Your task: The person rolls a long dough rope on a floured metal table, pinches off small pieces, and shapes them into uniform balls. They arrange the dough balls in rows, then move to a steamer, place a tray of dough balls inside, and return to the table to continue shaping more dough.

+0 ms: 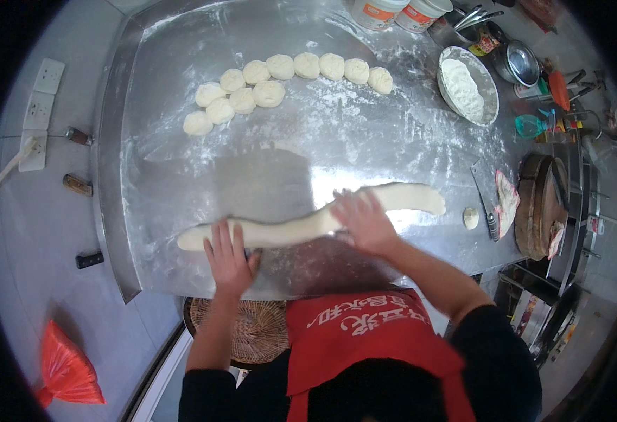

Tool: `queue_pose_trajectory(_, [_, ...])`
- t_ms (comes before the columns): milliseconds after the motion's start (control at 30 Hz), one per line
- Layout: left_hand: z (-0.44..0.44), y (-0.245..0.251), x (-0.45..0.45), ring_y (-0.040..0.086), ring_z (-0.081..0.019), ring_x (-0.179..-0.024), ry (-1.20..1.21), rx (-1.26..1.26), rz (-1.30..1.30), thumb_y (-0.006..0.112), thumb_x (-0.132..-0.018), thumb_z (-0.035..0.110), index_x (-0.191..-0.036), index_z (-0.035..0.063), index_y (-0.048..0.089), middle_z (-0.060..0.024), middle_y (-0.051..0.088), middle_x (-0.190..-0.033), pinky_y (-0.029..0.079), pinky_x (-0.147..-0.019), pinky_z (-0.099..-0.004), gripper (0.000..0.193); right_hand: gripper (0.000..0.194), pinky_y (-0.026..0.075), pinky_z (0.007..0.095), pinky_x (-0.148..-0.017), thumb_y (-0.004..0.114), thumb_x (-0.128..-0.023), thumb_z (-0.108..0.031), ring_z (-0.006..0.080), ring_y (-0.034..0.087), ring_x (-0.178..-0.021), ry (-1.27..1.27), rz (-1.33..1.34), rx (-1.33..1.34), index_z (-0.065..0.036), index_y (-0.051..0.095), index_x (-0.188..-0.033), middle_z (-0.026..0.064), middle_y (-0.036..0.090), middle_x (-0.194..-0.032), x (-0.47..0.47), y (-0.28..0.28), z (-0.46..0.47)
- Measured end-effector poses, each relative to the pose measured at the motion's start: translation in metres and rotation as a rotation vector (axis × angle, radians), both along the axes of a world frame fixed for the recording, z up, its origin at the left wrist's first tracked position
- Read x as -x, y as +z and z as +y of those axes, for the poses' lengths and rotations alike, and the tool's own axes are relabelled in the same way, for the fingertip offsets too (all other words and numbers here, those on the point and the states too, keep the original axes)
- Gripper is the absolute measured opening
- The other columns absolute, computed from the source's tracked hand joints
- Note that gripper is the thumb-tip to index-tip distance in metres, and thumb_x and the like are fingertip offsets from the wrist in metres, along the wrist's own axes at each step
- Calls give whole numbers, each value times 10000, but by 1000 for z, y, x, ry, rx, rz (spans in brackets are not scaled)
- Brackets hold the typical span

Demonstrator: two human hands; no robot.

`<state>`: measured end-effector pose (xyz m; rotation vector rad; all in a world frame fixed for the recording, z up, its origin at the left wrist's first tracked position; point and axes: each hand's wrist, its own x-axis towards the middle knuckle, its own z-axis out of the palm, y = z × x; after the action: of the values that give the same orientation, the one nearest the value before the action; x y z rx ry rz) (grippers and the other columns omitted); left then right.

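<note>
A long rope of pale dough (282,235) lies across the near part of a floured metal worktable (182,174), its right end bent farther from me. My left hand (232,258) rests flat over the rope near its left end, fingers spread. Over the right half is my right hand (364,221), palm down on the dough and blurred; its fingertips are hard to make out. Neither hand grips the rope. Beyond it, several round dough pieces (280,67) sit in a curved row, with a shorter row (242,101) in front on the left.
At the right stand a bowl of flour (464,89), a small dough piece (471,218), a knife (485,203), a cloth (506,203) and a round wooden chopping block (538,205). White tubs (377,13) stand at the back. A raised metal edge (110,158) borders the left side.
</note>
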<state>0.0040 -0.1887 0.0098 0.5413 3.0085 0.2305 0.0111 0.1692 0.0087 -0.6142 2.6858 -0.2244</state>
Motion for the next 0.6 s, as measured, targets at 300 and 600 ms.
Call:
queue_pose_trajectory(300, [-28, 0, 150, 635, -379, -998, -96, -25, 40, 777, -857, 305, -1082, 75, 680, -148, 665, -1084, 498, -875, -501, 336, 520, 435, 520, -1105, 676, -975, -339, 383, 574, -1281, -300, 265, 179, -57, 586, -1402, 164, 606, -1397, 88, 8, 8])
queue_pose_trajectory(600, [-163, 11, 101, 619, -410, -1085, -194, 85, 32, 736, -863, 261, -1292, 51, 637, -181, 654, -1197, 482, -940, -537, 489, 471, 468, 513, -1061, 647, -905, -101, 335, 616, -1216, -85, 262, 287, -65, 617, -1374, 162, 661, -1290, 24, -20, -3])
